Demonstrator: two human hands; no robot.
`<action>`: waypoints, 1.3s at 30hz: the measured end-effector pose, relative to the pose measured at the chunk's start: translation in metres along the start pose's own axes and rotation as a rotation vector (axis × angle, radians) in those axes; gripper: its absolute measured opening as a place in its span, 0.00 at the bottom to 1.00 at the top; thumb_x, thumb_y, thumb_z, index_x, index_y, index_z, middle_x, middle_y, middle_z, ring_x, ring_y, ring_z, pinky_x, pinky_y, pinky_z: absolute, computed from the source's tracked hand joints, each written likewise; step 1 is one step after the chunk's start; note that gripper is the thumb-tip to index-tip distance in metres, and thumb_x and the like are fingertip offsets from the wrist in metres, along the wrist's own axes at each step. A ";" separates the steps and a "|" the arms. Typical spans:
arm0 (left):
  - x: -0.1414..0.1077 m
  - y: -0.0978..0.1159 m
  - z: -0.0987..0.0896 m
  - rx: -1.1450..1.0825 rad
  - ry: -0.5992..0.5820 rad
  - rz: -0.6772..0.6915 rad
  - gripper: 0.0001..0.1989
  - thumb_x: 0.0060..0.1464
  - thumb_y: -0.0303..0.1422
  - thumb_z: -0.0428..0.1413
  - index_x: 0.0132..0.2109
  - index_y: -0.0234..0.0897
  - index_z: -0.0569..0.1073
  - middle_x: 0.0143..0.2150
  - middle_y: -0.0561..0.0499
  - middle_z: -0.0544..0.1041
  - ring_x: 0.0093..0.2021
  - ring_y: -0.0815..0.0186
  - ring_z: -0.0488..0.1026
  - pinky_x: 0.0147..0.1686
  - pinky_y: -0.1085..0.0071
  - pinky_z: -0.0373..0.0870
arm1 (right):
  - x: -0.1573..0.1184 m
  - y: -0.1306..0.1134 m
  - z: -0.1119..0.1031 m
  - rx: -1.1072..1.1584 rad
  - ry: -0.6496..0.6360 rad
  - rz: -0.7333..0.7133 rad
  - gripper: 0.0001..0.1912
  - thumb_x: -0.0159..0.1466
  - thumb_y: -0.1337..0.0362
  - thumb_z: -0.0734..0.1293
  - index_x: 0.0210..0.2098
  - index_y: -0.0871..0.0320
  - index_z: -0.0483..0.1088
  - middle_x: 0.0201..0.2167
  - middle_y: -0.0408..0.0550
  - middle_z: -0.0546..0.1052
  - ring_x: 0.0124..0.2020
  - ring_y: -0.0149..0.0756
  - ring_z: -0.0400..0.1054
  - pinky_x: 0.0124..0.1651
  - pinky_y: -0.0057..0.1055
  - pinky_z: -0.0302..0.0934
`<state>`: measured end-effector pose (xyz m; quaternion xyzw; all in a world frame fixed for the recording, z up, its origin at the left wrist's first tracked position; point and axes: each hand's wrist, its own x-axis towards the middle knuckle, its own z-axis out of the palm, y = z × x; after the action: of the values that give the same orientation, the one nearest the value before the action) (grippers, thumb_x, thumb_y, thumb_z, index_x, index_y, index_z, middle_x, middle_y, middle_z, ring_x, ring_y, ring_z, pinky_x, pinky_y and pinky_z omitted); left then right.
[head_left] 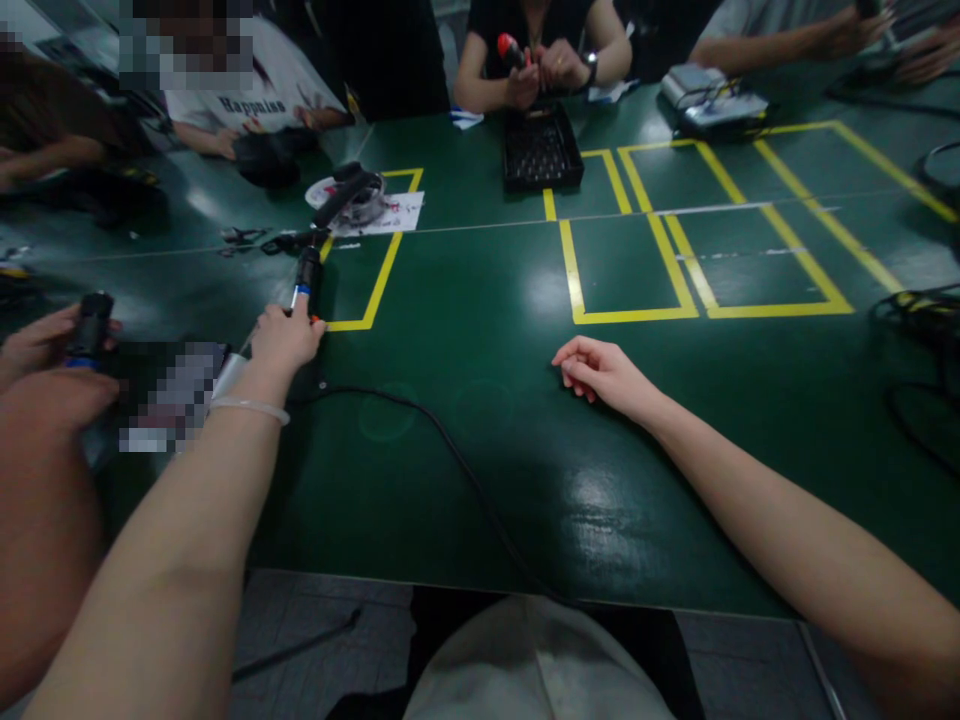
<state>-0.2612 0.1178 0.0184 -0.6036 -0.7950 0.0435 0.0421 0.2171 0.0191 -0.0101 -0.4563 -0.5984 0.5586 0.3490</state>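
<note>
My left hand (286, 335) reaches out to the left and is closed around the near end of a black cylindrical tool (307, 270) with a blue band. My index finger lies along it. A small orange part (318, 322) shows by the thumb, and the palm side is hidden. From beneath that hand a black cord (450, 445) runs across the table to its near edge. On the right, my right hand (600, 368) rests above the bare green tabletop (480, 300) with loosely bent fingers, holding nothing.
A co-worker's hand (56, 350) at left holds a similar black tool (91, 320). Farther back are a black tray (541, 150), a white sheet (401, 212) under a coiled item, and a silver-grey device (712, 100). Cables (926, 320) lie at right. Yellow tape (637, 317) marks rectangles.
</note>
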 end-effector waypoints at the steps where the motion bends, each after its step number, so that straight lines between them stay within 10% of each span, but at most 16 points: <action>1: -0.002 0.002 0.002 0.001 0.017 -0.005 0.34 0.67 0.47 0.42 0.71 0.30 0.49 0.63 0.35 0.57 0.57 0.48 0.58 0.52 0.54 0.57 | 0.000 0.000 0.000 -0.001 0.003 0.002 0.05 0.62 0.65 0.66 0.38 0.60 0.69 0.23 0.41 0.71 0.20 0.25 0.63 0.17 0.19 0.55; 21: -0.035 0.043 0.000 -0.094 0.140 -0.080 0.29 0.68 0.45 0.36 0.60 0.24 0.64 0.54 0.36 0.67 0.50 0.51 0.68 0.45 0.58 0.64 | 0.001 0.000 0.003 -0.015 0.018 0.002 0.05 0.62 0.65 0.65 0.37 0.60 0.69 0.22 0.41 0.70 0.20 0.25 0.63 0.16 0.19 0.55; 39: -0.175 0.173 -0.024 -0.190 0.055 0.416 0.28 0.68 0.41 0.40 0.68 0.31 0.57 0.54 0.37 0.70 0.49 0.54 0.70 0.40 0.63 0.71 | -0.007 -0.006 0.013 -0.205 0.031 -0.197 0.07 0.65 0.66 0.62 0.41 0.59 0.69 0.27 0.42 0.71 0.25 0.29 0.65 0.28 0.26 0.60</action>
<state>-0.0459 -0.0044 0.0189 -0.7566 -0.6526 -0.0403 -0.0032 0.2065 0.0082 -0.0050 -0.4373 -0.6888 0.4504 0.3628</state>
